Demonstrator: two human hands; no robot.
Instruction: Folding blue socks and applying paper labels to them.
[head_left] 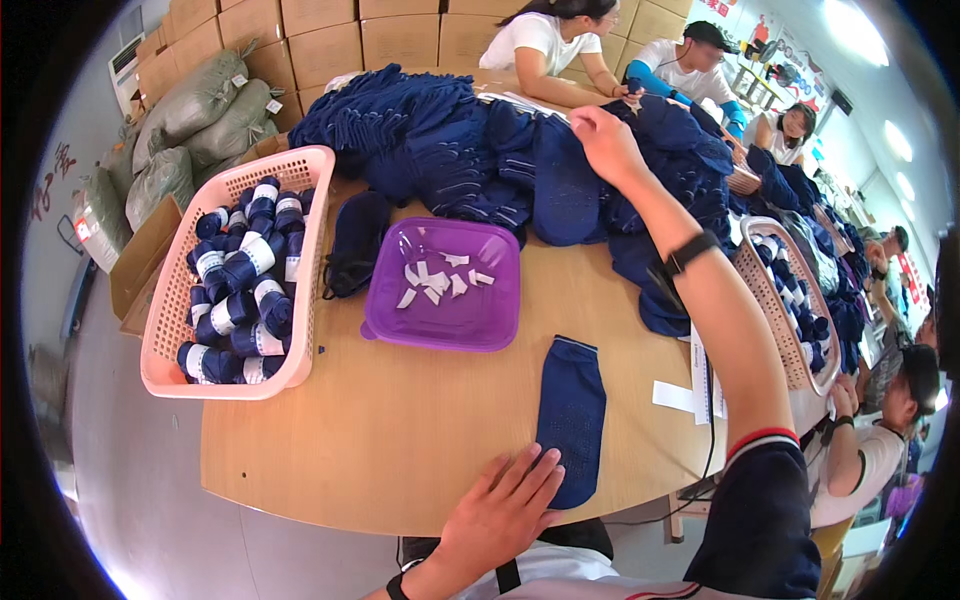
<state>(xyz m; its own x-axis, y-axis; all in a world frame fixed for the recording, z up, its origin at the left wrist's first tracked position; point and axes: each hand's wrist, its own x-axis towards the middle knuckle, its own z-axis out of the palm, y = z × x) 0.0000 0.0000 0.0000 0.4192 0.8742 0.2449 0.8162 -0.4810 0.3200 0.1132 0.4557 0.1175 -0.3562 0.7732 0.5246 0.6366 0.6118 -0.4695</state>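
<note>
A single navy sock (573,420) with a dotted sole lies flat on the table in front of me, cuff pointing away. My left hand (510,500) rests palm down, fingers stretched, over the left side of its toe end. Farther off, a large heap of navy socks (430,150) spreads along the table's far side. Bent over at the heap's front edge, my right hand (608,148) has its fingers closed at the upper end of another navy sock (568,190), which hangs toward me flat. The exact grip of its fingertips is partly hidden.
A purple plastic bin (440,325) holds small white paper scraps. Left of it stands a pink basket (310,270) of rolled, banded navy socks; another similar basket (748,285) is at right. White paper strips (673,396) and a cable lie right. Several people sit around the table.
</note>
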